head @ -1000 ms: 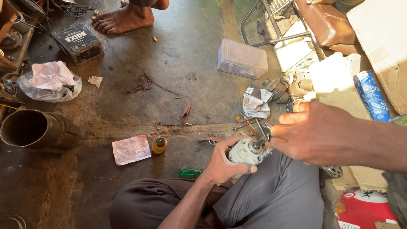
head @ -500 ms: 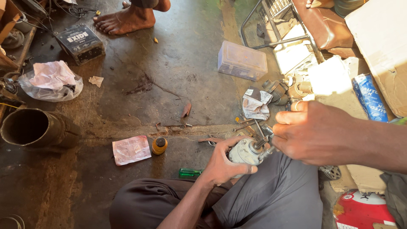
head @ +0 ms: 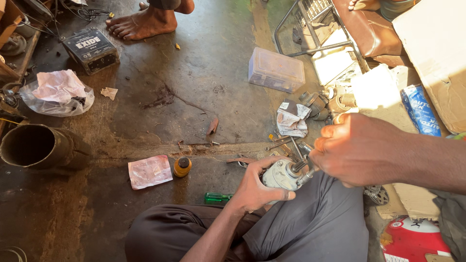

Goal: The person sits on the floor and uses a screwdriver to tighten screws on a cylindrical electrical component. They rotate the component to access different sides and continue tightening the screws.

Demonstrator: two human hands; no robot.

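The left hand (head: 252,187) grips a small grey motor housing (head: 280,175) resting on the knee. The right hand (head: 361,148) is closed around a metal tool (head: 305,175) set at its end. The step seems to be loosening a fastener; next it needs steady turning.

Open concrete floor (head: 194,77) mid-scene, far from the lap: widest free passage. Near-left lane narrowed by pink paper (head: 149,171), small amber bottle (head: 182,166) and green screwdriver handle (head: 217,197). Left edge blocked by dark pipe (head: 39,147), plastic bag with crumpled paper (head: 57,92) and black battery (head: 91,50). Far centre: a bare foot (head: 144,24). Right side crowded: clear plastic box (head: 275,70), rag (head: 292,121), metal parts (head: 324,103), chair frame (head: 315,34), cardboard (head: 434,53).
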